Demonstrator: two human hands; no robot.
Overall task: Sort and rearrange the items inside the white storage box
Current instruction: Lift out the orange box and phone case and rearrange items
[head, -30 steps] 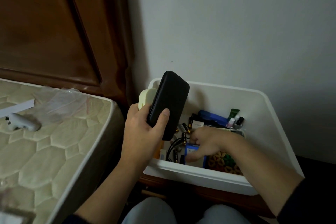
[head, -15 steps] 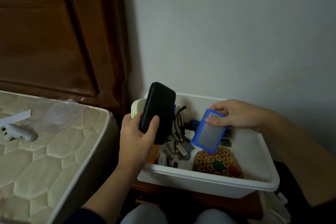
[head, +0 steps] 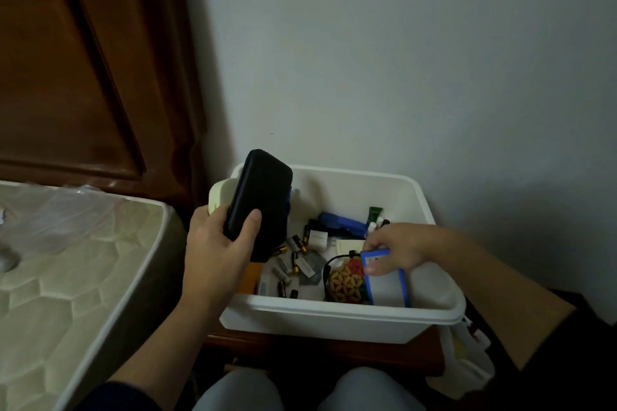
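The white storage box (head: 337, 317) sits on a wooden nightstand (head: 320, 354) against the wall, beside the bed (head: 66, 277). Half a second ago your right hand (head: 397, 248) held the blue-framed card (head: 385, 280) up above the box; it is now lowered inside, standing against the near right wall, just beside the beaded ball (head: 345, 280). Your fingers still pinch its top edge, so it is not yet released. Your left hand (head: 217, 253) is unchanged: it grips the black case (head: 260, 200) and a cream item (head: 220, 193) behind it, held over the box's left end. Loose batteries (head: 290, 257) and a black cable (head: 334, 262) stay scattered mid-box. Judgement: flat items are being stood at the right; small clutter remains unsorted.
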